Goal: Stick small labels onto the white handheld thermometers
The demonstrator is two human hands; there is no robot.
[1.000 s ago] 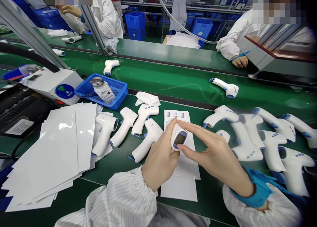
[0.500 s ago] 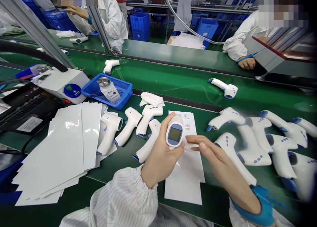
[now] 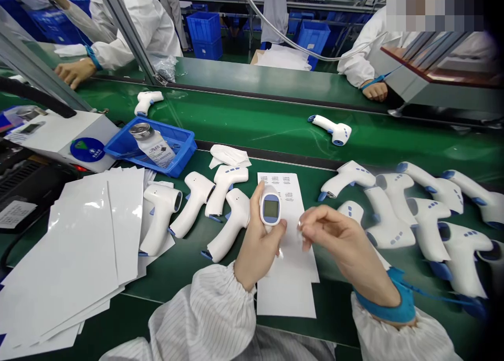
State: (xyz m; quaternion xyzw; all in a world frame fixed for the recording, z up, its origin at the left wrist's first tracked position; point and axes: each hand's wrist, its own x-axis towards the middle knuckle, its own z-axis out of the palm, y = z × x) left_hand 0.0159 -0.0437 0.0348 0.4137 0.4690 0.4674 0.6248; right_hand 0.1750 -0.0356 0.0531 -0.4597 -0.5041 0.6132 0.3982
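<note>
Green worktop (image 3: 334, 300) beneath a white device (image 3: 271, 206) with blue-bordered grey screen (image 3: 271, 209).

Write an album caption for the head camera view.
A left hand holds a white thermometer above printed paper, the right hand close by, with more thermometers on the green table to either side.

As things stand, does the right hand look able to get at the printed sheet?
Probably yes: the right hand is at the right edge of the printed sheet; the left hand blocks only part of it.
</note>
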